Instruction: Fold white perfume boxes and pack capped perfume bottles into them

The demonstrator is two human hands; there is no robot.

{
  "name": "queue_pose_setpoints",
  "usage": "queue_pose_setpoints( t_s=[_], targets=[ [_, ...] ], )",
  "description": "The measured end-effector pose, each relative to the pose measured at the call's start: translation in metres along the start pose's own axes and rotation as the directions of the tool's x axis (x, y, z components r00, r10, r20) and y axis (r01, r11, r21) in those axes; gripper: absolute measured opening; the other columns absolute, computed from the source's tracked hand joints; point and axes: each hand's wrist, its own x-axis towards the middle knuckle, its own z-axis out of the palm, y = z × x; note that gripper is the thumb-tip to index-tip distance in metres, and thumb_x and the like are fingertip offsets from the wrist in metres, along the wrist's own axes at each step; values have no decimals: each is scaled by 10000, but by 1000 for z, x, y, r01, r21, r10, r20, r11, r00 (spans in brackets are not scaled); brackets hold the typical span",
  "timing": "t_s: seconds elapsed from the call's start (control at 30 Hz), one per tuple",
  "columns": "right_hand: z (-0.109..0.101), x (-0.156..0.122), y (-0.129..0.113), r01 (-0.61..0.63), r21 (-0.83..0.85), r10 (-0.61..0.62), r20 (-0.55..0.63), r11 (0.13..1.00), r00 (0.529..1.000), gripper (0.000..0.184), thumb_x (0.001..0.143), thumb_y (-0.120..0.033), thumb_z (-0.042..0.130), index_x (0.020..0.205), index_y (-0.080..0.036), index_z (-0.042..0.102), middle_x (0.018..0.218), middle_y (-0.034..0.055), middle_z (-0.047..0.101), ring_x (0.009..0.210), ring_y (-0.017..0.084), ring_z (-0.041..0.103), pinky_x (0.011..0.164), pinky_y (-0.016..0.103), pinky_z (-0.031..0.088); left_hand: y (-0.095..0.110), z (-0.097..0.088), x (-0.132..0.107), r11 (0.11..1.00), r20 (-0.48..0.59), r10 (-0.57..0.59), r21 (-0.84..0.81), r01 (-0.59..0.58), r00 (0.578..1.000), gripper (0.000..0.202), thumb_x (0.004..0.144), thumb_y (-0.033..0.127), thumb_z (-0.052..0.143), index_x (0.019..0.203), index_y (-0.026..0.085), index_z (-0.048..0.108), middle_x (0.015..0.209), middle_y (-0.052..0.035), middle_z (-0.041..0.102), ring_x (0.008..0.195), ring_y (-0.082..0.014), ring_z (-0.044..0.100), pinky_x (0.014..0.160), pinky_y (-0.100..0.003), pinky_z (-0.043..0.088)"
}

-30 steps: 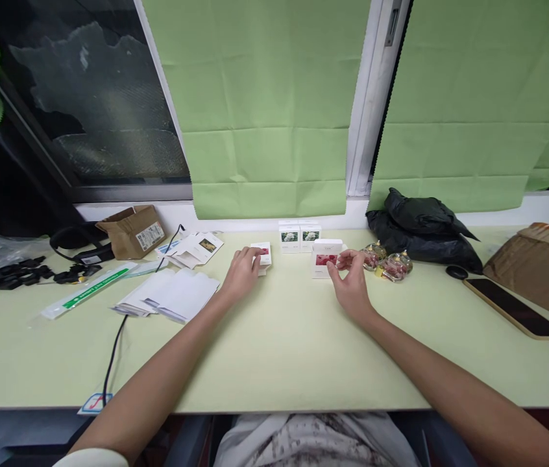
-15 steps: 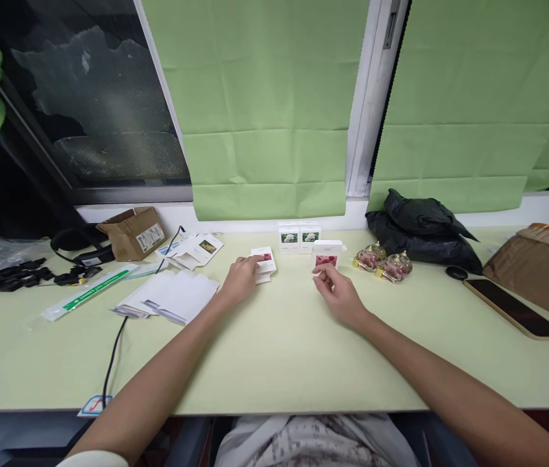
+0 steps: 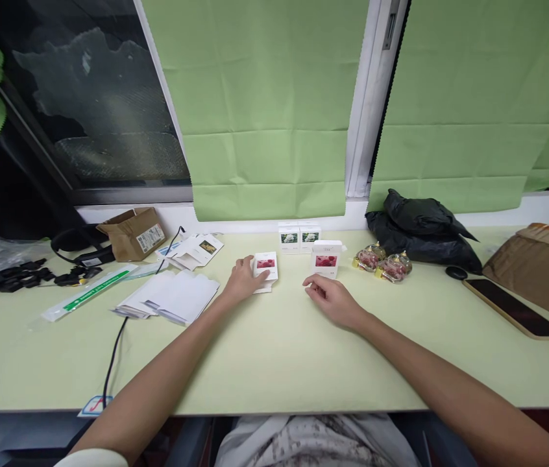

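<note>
My left hand [image 3: 244,280] grips the left edge of a small white box [image 3: 265,265] printed with a pink-red flower picture, the thumb lying across its lower front. A flap shows at the bottom of that box. Loosely curled, my right hand [image 3: 335,301] rests just in front of a second white box [image 3: 326,259] with a red flower picture; nothing shows in its fingers. This second box stands upright with its top part raised. Behind them, two white boxes [image 3: 289,239] with white flower pictures stand side by side.
On the left lie flattened white cartons [image 3: 182,295], an open brown box [image 3: 133,235], a green-and-white packet [image 3: 90,293] and a black cable [image 3: 115,347]. To the right are clear ornaments [image 3: 394,266], black plastic bags [image 3: 420,233], a phone [image 3: 515,308] and a brown parcel [image 3: 542,266].
The small box at my left hand has come slightly nearer and its picture faces me more fully. My right hand has drawn back a little from the standing box.
</note>
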Motion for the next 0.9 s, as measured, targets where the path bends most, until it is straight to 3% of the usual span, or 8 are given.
queue_pose_setpoints(
  t_s=[0.13, 0.3, 0.4, 0.5, 0.63, 0.77, 0.9],
  targets=[
    [2, 1, 5, -3, -26, 4, 36, 1000, 999, 262, 1026, -353, 517, 1228, -273, 663, 978, 10, 701, 760, 176, 601, 738, 329, 465, 14, -2, -12, 999, 123, 38, -13, -36, 992, 772, 811, 699, 710, 1438, 281, 540, 1448, -136, 538, 1059, -311, 711, 893, -377, 516],
    [2, 1, 8, 2, -41, 0, 50, 999, 999, 352, 1036, -375, 502, 1364, -296, 605, 1088, 28, 709, 806, 186, 622, 765, 345, 491, 32, -1, -29, 971, 178, 229, -115, -211, 957, 644, 842, 639, 728, 1370, 286, 622, 1380, -105, 590, 1096, -289, 683, 954, -382, 522],
    [2, 0, 8, -10, -34, 12, 52, 999, 999, 382, 1034, -374, 507, 1404, -303, 568, 1120, 26, 708, 792, 182, 623, 772, 354, 498, 40, 1, -36, 949, 218, 289, -195, -248, 932, 587, 864, 612, 720, 1347, 287, 651, 1375, -99, 603, 978, -252, 694, 916, -390, 551],
    [2, 0, 9, -35, -10, 35, 51, 999, 998, 434, 1025, -379, 524, 1452, -311, 503, 1177, 30, 695, 762, 173, 622, 769, 362, 509, 44, 1, -39, 934, 251, 318, -249, -257, 914, 568, 886, 614, 690, 1351, 290, 649, 1339, -89, 627, 839, -205, 683, 858, -385, 573],
    [2, 1, 9, -80, -1, 80, 32, 997, 996, 464, 1021, -397, 540, 1464, -302, 442, 1179, 27, 687, 762, 176, 628, 768, 368, 511, 46, -2, -38, 924, 272, 326, -295, -244, 905, 568, 894, 621, 675, 1349, 282, 651, 1321, -85, 637, 836, -189, 689, 852, -364, 589],
    [1, 0, 10, -55, -10, 55, 36, 998, 998, 383, 1032, -437, 534, 1385, -291, 527, 1221, 40, 663, 793, 179, 626, 801, 381, 515, 46, -7, -37, 895, 305, 358, -382, -231, 883, 565, 880, 619, 698, 1357, 318, 675, 1377, -87, 608, 895, -201, 716, 846, -361, 611],
    [2, 1, 14, -13, -22, 14, 39, 1000, 999, 390, 1013, -464, 590, 1356, -279, 600, 1183, 50, 645, 815, 187, 628, 807, 384, 527, 45, -14, -36, 852, 378, 412, -482, -204, 829, 638, 782, 575, 821, 1357, 336, 683, 1486, -109, 532, 886, -199, 727, 834, -382, 637]
  ],
)
